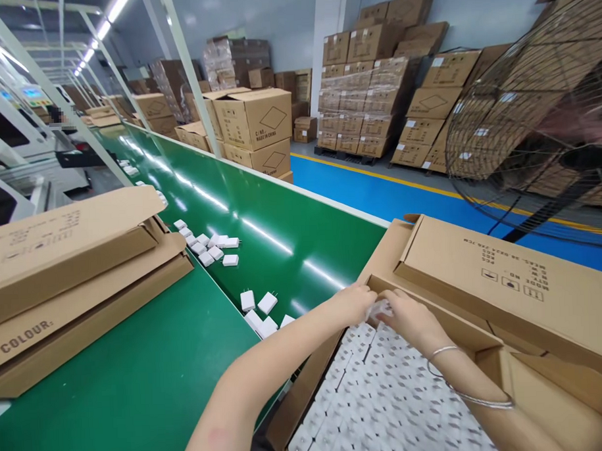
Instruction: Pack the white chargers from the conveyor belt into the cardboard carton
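Note:
My left hand (354,304) is at the far corner of an open cardboard box (307,399), its fingers closed. Close beside it, my right hand (407,316) bends its fingers inward. Between the two is a crumpled piece of translucent plastic (378,309), pinched by both hands; its exact kind is unclear. Below them, the box is packed with tight rows of white plug adapters (385,387), their metal prongs facing up. A bracelet circles my right wrist.
More white plug adapters (203,245) lie along the edge of the green conveyor belt (276,239). Flattened cartons (75,260) rest at left. Another carton (480,278) adjoins the box. A large fan (544,125) stands at right, and stacked cartons (258,122) stand beyond the belt.

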Demonstrator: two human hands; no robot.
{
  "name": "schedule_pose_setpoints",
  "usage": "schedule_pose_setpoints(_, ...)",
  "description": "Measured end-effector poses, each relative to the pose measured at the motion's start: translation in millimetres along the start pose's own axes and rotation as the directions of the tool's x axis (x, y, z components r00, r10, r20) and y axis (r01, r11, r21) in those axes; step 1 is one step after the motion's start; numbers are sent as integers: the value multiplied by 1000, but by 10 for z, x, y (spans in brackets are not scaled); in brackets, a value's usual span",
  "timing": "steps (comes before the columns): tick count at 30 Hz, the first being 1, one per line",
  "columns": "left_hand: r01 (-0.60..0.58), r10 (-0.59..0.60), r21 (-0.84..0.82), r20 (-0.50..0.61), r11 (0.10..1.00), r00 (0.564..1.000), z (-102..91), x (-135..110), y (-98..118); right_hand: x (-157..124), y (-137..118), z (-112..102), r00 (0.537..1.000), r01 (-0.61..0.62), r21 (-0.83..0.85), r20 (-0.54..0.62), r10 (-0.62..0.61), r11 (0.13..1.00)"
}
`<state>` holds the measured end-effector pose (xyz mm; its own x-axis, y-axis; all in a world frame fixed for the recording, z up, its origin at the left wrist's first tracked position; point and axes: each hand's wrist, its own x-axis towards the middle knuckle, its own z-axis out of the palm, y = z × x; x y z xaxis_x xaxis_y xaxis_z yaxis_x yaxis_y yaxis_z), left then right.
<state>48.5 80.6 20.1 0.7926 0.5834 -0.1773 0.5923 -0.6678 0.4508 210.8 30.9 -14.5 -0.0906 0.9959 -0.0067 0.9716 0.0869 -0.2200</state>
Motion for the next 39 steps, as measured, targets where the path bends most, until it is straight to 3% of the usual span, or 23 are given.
schedule_pose_setpoints(3, 43, -47, 72, 65, 996, 997, -1, 67, 52, -21, -4, 65, 994, 54, 109, 88, -63, 993)
schedule_pose_setpoints(6, 87, -95, 122, 62, 989, 994, -107, 6, 53, -61, 9, -7, 991, 61, 149, 110, -78, 987)
schedule_pose_setpoints(10, 209, -219, 181, 35, 961, 975, -282, -442, -205, -65, -190, -175, 997, 47, 94, 52, -52, 995)
schedule_pose_setpoints(13, 401, -433, 260, 75, 878, 898, -294, -933, -510, -47, -642, -115, 987, 132, 59, 79, -137, 989)
schedule_pose_setpoints(18, 607, -676, 349, 120, 714, 727, -198, -1451, -853, -27, -1515, 313, 928, 273, -4, 263, -262, 962)
schedule_pose_setpoints(21, 685, -746, 354, 57, 636, 663, -202, -1521, -976, 20, -1706, 460, 905, 299, -58, 332, -264, 952)
schedule_pose_setpoints(24, 736, -783, 326, 21, 593, 621, -209, -1501, -1082, 129, -1685, 422, 891, 350, -88, 339, -302, 933)
schedule_pose_setpoints(29, 754, -789, 268, 42, 599, 612, -134, -1388, -1184, 357, -1758, 347, 831, 496, -67, 326, -451, 866)
schedule_pose_setpoints(33, 724, -756, 244, 73, 646, 650, -131, -1418, -1247, 432, -1854, 462, 794, 536, -49, 368, -484, 843)
schedule_pose_setpoints(36, 692, -728, 237, 121, 682, 675, -160, -1513, -1312, 453, -1764, 502, 796, 519, -34, 381, -469, 854)
schedule_pose_setpoints(39, 681, -725, 252, 192, 688, 661, -147, -1520, -1370, 456, -1577, 453, 827, 462, -16, 370, -424, 887)
